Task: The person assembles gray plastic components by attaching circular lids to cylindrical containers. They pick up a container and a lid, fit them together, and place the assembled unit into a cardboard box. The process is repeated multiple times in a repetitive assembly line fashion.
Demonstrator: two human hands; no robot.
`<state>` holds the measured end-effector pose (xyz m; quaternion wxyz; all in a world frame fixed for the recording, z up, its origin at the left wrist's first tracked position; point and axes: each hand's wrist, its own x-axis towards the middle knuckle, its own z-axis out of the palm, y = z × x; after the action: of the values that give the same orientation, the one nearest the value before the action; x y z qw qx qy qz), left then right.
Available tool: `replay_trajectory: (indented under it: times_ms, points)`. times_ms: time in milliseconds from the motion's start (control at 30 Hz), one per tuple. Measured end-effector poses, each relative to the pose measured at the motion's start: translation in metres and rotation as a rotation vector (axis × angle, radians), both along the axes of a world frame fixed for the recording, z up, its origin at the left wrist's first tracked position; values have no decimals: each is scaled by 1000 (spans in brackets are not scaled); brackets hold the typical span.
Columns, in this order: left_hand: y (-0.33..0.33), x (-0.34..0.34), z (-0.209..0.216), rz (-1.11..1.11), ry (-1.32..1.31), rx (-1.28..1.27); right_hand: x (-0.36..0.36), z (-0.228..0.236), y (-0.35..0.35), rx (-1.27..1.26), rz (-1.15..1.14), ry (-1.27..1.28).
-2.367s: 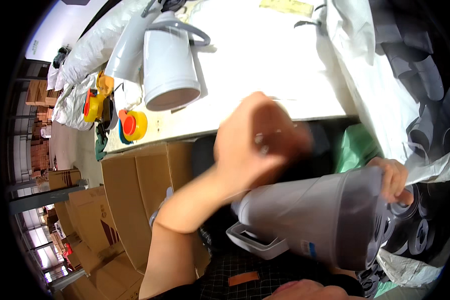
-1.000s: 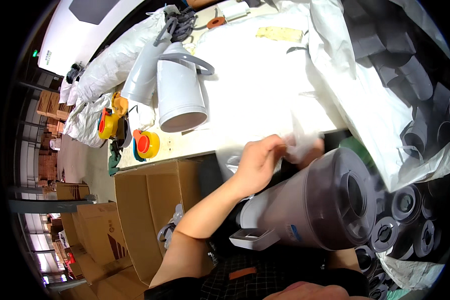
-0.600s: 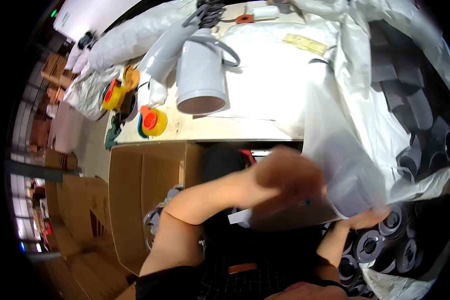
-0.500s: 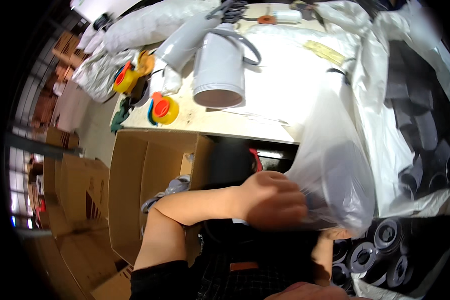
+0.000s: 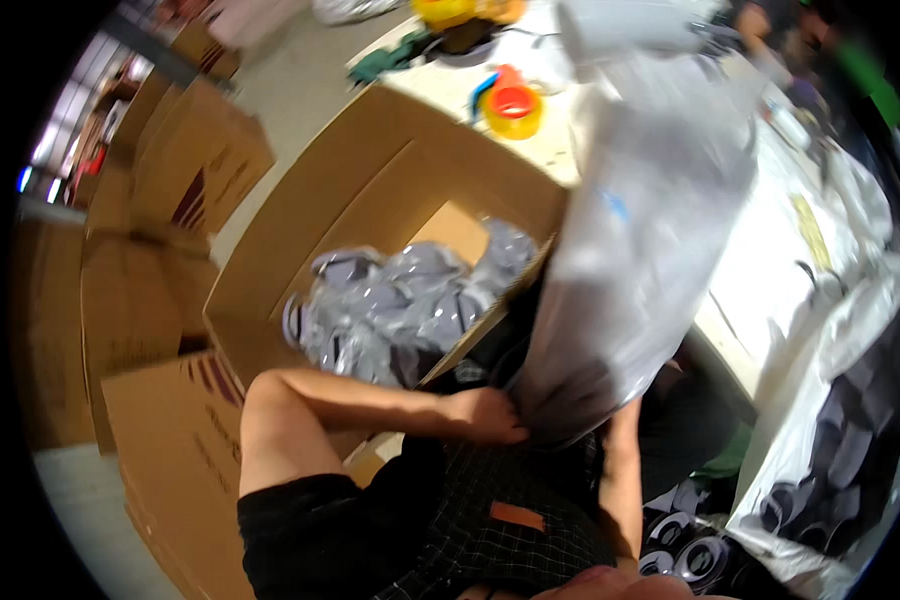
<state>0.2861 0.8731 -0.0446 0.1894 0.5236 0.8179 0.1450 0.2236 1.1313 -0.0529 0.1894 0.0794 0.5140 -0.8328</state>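
Note:
A large clear plastic bag (image 5: 635, 240) with something greyish inside rises from my lap to above the table, blurred by motion; its contents are too smeared to name. My left hand (image 5: 485, 416) is closed on the bag's lower left edge, its forearm crossing in front of the cardboard box. On the other side, my right forearm (image 5: 622, 485) reaches up to the bag's bottom, with the right hand's fingers hidden behind the plastic. Inside the open cardboard box (image 5: 340, 165) at left lie several grey parts (image 5: 410, 290) wrapped in clear plastic.
On the white table (image 5: 745, 300) are a yellow container with a red top (image 5: 511, 103) and a grey cylindrical container (image 5: 625, 27). Other cardboard boxes (image 5: 195, 165) stand at far left. White sacking (image 5: 800, 400) with dark grey parts and several ring-shaped parts (image 5: 703, 560) are at right.
The view has swung left, bringing the box and its wrapped contents into sight. My left hand has come to the bag's lower edge, and the bag now stretches upward over the table.

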Motion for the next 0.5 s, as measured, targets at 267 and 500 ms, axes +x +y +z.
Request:
replay_trajectory:
  times_ms: [267,500]
  points:
    - [-36,-8,77,670,-469,482,-74,79,-148,589,681,401]
    - [-298,-103,-7,1307,-825,2018,-68,40,-102,214,483,-10]
